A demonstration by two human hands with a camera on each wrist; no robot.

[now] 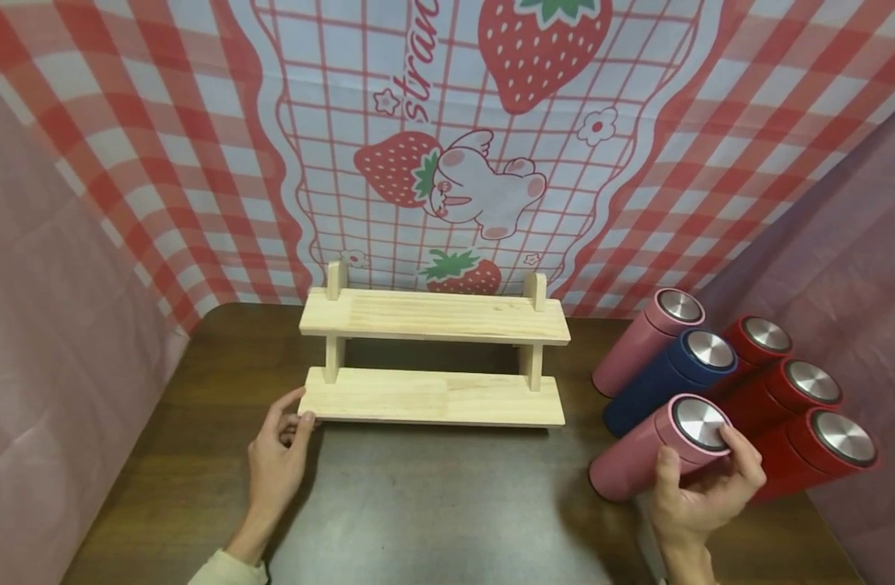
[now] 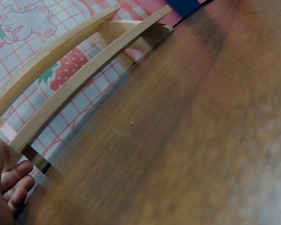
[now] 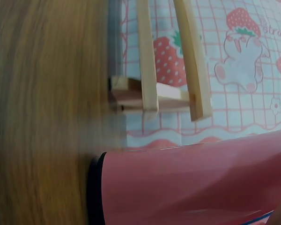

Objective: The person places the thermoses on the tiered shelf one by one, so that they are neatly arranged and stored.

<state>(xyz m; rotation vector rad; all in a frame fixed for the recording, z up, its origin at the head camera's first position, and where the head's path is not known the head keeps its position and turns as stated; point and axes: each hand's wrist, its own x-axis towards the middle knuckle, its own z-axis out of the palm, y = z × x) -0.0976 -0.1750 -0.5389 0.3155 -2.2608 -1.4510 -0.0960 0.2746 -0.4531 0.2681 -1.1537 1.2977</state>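
Two hands reach to either side of one landmark, the two-tier wooden shelf (image 1: 433,396). The left hand (image 1: 278,451) pinches the left front corner of the shelf's lower board between thumb and forefinger, its other fingers curled loosely below. A light-coloured sleeve (image 1: 228,570) covers that wrist. To the right of the shelf and a little nearer the person, the right hand (image 1: 703,497) grips the front pink vacuum flask (image 1: 637,463) around its top, thumb on one side and fingers over the steel-topped lid; whether its base touches the desk (image 1: 418,504) I cannot tell.

Also right of the shelf, a blue vacuum flask (image 1: 652,390) and the rear pink vacuum flask (image 1: 633,349) stand upright, the pink one farther back. Farther right of it are three red vacuum flasks (image 1: 784,457), all with round brushed-metal lids. Behind the shelf hangs a checked strawberry-print cloth (image 1: 491,195); plain pink drapes (image 1: 53,341) close off both its sides.
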